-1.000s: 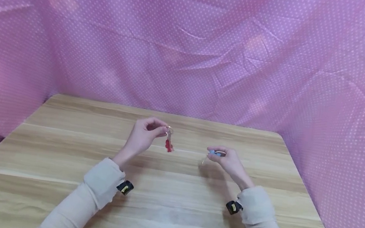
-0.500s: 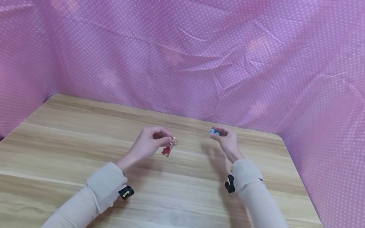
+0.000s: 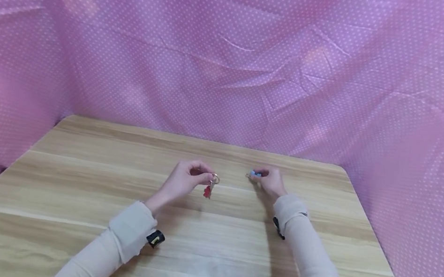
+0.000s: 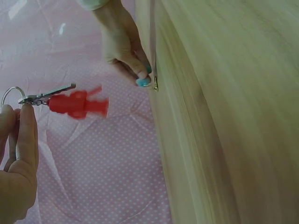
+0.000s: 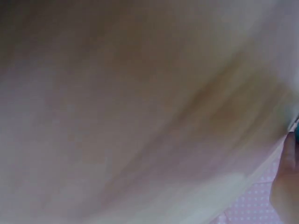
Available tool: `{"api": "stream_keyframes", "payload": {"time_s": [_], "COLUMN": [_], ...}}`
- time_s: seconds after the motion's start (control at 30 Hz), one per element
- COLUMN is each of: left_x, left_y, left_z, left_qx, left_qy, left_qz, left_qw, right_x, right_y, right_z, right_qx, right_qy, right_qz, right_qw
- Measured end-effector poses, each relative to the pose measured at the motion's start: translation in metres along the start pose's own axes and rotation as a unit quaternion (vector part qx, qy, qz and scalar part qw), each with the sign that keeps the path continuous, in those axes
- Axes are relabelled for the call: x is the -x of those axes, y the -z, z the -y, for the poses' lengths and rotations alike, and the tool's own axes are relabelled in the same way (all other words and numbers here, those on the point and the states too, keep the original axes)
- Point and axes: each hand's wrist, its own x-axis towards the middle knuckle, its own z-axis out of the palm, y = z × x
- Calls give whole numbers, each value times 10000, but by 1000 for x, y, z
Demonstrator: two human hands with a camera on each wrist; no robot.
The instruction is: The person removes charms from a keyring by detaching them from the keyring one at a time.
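the right wrist view blurs the tabletop (image 5: 154, 102) and crops the right hand (image 5: 287, 182), which partly hides a blue charm (image 3: 256, 174), its shape unclear; the left wrist view crops the left hand (image 4: 19, 172).

— Your red charm (image 4: 77, 104) is one bright colour, and the metal piece (image 4: 58, 90) beside it looks silver.
— Your ring (image 3: 216, 179), though, shows gold in the head view.
— Your blue charm (image 3: 256, 174) is pale sky there, yet closer to turquoise in the left wrist view.
— Your sleeves (image 3: 90, 257) are light beige; your left wrist device (image 3: 156, 237) is black with a yellow mark.
— Before you, the table (image 3: 205, 259) has tan wood grain, streaked darker brown.
— And your cloth (image 3: 232, 64) is pinkish purple with small white dots.
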Motion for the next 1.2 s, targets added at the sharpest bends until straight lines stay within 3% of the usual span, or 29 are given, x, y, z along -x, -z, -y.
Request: {"api": "stream_keyframes", "payload": {"time_s": [0.23,0.57,0.7,0.93,1.2], "left_x": [1,0,-1,0,2], "left_y": [0,-5,-7,-11,-16], "left_z": [3,-1,-1,-1,-19], "left_qx": [-53,-165,-347,-156,-290], "left_qy": [-67,-36,-58,-290,-231], "left_qz": [75,54,15,-145,-149], "left_qw": [9999,9998,9994,9994,9992], "right_x": [1,0,2,21,57], "right_y": [0,5,10,21,22], "right_z": [-2,-4,-3,18,51], "right_qx": [433,91,156,836,559], "right_qy": [138,-23,148,329,727], "right_qz": [81,325,380,266,330], "right_qw": [9989,9994,9990,9956,9952]}}
